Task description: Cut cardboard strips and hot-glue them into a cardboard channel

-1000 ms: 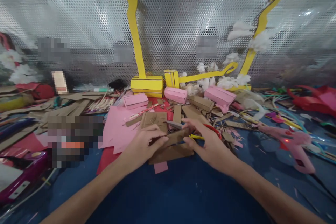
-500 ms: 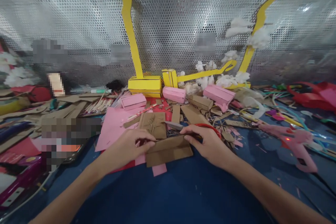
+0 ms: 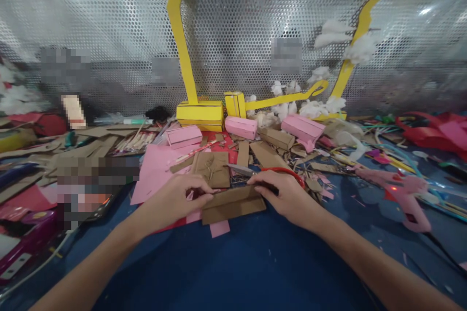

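Far back, a perforated metal panel (image 3: 233, 34); before it, a tall yellow stand (image 3: 179, 39). At right, a pink glue gun (image 3: 410, 187) with a lit red light (image 3: 394, 188); near left, a purple device (image 3: 34, 239).

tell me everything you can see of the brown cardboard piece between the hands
The brown cardboard piece is long, narrow and plain, with a lengthwise crease dividing it into two panels. It lies roughly crosswise before the wearer, over the blue table. The left hand pinches it near its far left corner, the right hand near its far right one. A pink scrap shows past its near edge. Its underside is hidden.
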The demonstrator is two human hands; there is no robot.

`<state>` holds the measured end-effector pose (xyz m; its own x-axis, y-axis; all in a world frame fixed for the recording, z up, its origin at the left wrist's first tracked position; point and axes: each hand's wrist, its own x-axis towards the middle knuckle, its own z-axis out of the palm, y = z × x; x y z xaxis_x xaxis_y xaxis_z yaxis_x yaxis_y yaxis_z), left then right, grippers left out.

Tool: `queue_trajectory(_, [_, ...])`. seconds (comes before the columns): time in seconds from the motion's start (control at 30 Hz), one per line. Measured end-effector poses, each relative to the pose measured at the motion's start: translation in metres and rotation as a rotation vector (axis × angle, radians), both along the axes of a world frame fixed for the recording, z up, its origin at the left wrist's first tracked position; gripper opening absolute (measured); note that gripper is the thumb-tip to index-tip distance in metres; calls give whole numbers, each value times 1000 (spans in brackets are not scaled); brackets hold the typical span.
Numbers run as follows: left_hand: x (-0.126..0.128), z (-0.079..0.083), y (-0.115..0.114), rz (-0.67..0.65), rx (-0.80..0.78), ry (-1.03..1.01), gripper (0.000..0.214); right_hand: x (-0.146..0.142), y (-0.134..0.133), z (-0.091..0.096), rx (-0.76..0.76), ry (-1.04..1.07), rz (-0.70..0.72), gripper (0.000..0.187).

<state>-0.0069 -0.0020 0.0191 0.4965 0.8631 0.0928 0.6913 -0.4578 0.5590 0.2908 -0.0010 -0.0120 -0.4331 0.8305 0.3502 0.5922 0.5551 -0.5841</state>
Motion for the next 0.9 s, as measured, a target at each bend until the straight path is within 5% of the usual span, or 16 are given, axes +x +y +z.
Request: queue_trajectory(0.9, [0, -2, 3, 12, 41, 73, 25, 2, -3, 0, 65, -104, 65, 25])
